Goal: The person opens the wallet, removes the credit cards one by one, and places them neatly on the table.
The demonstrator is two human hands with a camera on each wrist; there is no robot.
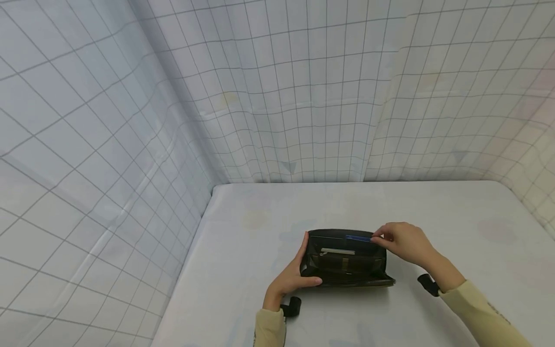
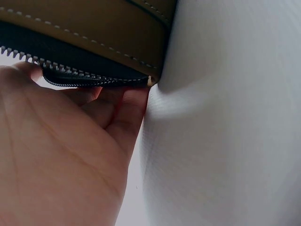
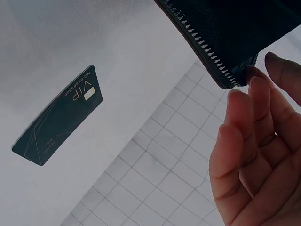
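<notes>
A dark zip-around wallet [image 1: 327, 262] lies spread open on the white table, its pockets facing up. My left hand [image 1: 289, 277] grips its left end, the thumb over the front edge and fingers along the side. In the left wrist view its brown stitched outside [image 2: 84, 33] and zip teeth show. With thumb and index finger my right hand [image 1: 407, 243] pinches the wallet's far right corner, beside the end of a blue card [image 1: 359, 238] in a back slot. The fingertip contact is partly hidden. A dark green VIP card [image 3: 61, 117] appears only in the right wrist view.
The white table [image 1: 243, 250] extends around the wallet. White grid-patterned curtains [image 1: 303, 96] stand along its back and sides. Inside the wallet runs a pale zip strip [image 1: 338, 251]. A small black device [image 1: 295, 306] sits at the left wrist, another [image 1: 428, 284] at the right.
</notes>
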